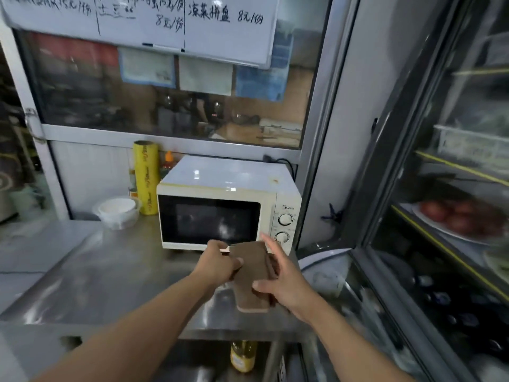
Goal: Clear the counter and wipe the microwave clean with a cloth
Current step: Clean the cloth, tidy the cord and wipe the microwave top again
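**A:** Both hands are on the cloth (252,274) now. Our left hand (217,264) is closed on its left edge, with the thumb pinching the fabric. Our right hand (286,282) has the fingers spread, but the thumb presses the lower part of the cloth against the palm, so we count it as gripping too.

**B:** And where is the cloth, measured from the microwave (228,205)?

**A:** Just in front of the microwave, below its door and a little toward the side with the knobs. We hold it in the air above the bench (110,271); it does not touch the microwave yet. It is folded, and its long axis runs from the microwave toward us.

**B:** So which way must the cloth go?

**A:** Forward and upward, away from us. The door glass is straight ahead of the left hand, and the right hand is nearer to the knobs. We judge that the right hand will do the wiping, but this is only our guess.

**B:** How many things do we count?

**A:** One cloth, one microwave with two knobs (285,219). Left of the microwave stand one yellow roll of wrap (146,177), touching or almost touching its side, and one white bowl (118,212) further left. Behind the roll we see one small bottle with orange cap (168,161), partly hidden. So the bench is not fully cleared, we think.
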`<state>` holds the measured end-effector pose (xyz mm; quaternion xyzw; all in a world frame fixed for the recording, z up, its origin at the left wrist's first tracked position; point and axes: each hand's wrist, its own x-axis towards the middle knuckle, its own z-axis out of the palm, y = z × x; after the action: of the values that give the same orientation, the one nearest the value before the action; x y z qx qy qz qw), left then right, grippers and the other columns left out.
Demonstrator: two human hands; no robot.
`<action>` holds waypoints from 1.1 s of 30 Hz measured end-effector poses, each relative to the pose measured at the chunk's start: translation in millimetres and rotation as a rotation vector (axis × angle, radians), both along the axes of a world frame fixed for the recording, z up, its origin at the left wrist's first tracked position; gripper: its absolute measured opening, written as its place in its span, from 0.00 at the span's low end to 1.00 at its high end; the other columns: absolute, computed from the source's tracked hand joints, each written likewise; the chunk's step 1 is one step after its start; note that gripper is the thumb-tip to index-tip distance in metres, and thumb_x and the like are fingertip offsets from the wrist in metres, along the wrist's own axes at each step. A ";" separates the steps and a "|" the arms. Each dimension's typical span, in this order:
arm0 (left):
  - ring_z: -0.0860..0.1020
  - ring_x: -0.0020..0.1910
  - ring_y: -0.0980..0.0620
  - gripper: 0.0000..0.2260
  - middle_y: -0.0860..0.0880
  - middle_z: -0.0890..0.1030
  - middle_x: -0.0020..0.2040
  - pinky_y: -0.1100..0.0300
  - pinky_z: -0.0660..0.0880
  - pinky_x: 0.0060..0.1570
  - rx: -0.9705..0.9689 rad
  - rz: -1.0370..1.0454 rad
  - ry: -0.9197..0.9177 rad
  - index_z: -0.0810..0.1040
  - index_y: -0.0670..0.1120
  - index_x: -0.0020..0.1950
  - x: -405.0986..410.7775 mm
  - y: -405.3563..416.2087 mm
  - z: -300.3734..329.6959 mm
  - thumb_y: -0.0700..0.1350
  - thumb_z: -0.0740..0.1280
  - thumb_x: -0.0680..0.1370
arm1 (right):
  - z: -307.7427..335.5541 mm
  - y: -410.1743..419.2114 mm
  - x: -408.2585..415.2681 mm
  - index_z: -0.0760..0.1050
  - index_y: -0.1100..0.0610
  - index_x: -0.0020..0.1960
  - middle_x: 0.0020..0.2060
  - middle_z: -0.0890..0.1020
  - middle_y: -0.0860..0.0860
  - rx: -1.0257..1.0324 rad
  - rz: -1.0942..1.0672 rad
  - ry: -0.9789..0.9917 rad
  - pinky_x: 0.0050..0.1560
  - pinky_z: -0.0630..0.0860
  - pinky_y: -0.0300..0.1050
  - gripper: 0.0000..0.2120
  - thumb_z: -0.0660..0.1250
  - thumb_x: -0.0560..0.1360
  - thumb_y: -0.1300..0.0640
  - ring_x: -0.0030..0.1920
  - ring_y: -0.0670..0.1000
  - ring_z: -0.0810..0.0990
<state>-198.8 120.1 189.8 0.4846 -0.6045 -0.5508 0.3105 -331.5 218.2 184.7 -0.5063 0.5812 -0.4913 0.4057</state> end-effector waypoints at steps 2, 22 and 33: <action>0.79 0.44 0.45 0.21 0.39 0.79 0.51 0.54 0.79 0.40 -0.014 -0.006 -0.010 0.65 0.44 0.60 -7.7 -7.6 13.6 0.39 0.72 0.72 | 10.0 -4.4 -5.0 0.63 0.35 0.68 0.63 0.68 0.46 0.028 -0.055 0.294 0.64 0.73 0.49 0.39 0.72 0.69 0.67 0.64 0.48 0.70; 0.75 0.45 0.51 0.19 0.47 0.74 0.57 0.63 0.70 0.36 -0.366 -0.245 -0.173 0.69 0.48 0.62 -78.2 -173.5 93.2 0.44 0.71 0.73 | 77.9 -133.7 -113.8 0.73 0.52 0.49 0.41 0.76 0.45 -0.097 -0.603 0.584 0.36 0.70 0.35 0.09 0.68 0.73 0.64 0.43 0.46 0.75; 0.70 0.63 0.48 0.23 0.46 0.71 0.65 0.57 0.69 0.58 -0.578 -0.242 -0.409 0.67 0.47 0.67 -128.6 -255.7 89.6 0.45 0.69 0.74 | 78.3 -220.9 -199.5 0.73 0.54 0.53 0.46 0.78 0.49 -0.146 -0.746 0.574 0.44 0.73 0.44 0.11 0.70 0.72 0.61 0.47 0.50 0.75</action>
<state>-327.4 -135.6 279.5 0.4020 -0.8374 -0.2820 0.2400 -531.0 -2.7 263.0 -0.4054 0.7759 -0.4833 -0.0118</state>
